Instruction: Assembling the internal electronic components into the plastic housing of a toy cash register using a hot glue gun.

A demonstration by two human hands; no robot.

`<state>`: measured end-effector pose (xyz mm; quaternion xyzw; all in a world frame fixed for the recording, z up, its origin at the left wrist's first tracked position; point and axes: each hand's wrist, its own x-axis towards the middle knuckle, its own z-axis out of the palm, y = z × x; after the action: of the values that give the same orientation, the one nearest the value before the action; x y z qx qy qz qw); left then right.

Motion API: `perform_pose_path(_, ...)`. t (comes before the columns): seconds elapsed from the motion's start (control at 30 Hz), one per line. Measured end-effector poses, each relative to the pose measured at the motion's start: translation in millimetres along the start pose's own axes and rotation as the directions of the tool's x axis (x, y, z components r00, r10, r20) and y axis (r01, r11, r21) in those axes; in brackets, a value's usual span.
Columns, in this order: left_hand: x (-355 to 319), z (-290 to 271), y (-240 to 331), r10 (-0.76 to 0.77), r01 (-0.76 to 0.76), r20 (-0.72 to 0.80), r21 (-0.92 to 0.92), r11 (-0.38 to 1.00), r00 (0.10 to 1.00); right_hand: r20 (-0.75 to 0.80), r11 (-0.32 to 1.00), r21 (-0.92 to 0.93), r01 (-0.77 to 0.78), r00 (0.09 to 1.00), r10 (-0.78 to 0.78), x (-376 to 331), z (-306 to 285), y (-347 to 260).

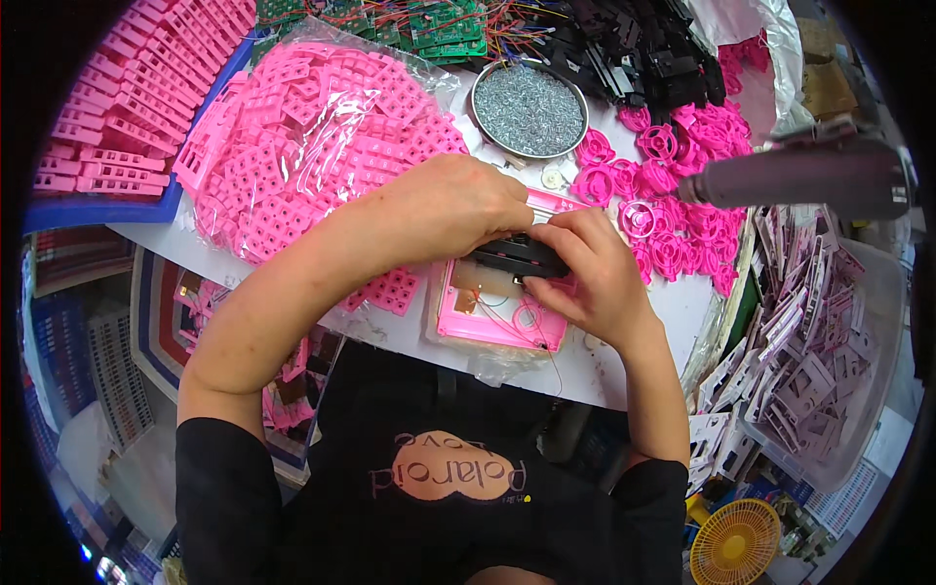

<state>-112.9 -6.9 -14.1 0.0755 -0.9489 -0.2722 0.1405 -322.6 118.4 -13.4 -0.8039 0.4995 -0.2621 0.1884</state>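
Observation:
A pink plastic casing [502, 330] lies on the table in front of me, with thin wires and a brown board [478, 283] inside it. Over its far half is a black plastic part [517, 255], which both hands grip. My left hand [473, 203] is closed, its fingers curled down at the part's far side; the fingertips are partly hidden. With thumb and bent fingers, my right hand [597, 278] holds the part's right end. Just beyond the hands stands a round metal dish [475, 109] full of small screws [529, 109].
A clear bag of pink keypad pieces [322, 146] fills the left, beside a blue tray [175, 200] of pink parts. Green circuit boards [444, 29] and black parts [643, 58] lie behind. Pink rings [673, 234] lie right, under a grey cylindrical tool [799, 183]; a clear bin [858, 429] holds flat pieces.

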Motion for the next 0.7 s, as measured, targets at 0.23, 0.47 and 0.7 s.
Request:
perform_pose_path(0.23, -12.7, 1.5, 13.6, -0.176, 0.173, 0.068, 0.054, 0.983, 0.982, 0.099, 0.996, -0.09, -0.007, 0.995, 0.016, 5.7, -1.4, -3.4)
perform_pose_path(0.47, -17.5, 19.8, 19.9, -0.438, 0.413, -0.079, -0.219, 0.884, 0.896, 0.131, 0.982, -0.188, -0.003, 0.991, 0.028, 6.8, -3.8, -12.4)
perform_pose_path(0.7, -10.1, 14.3, 20.2, -0.543, 0.528, 0.015, -0.26, 0.809, 0.84, 0.118, 0.979, -0.202, -0.04, 0.991, 0.065, 3.7, -2.3, -22.5)
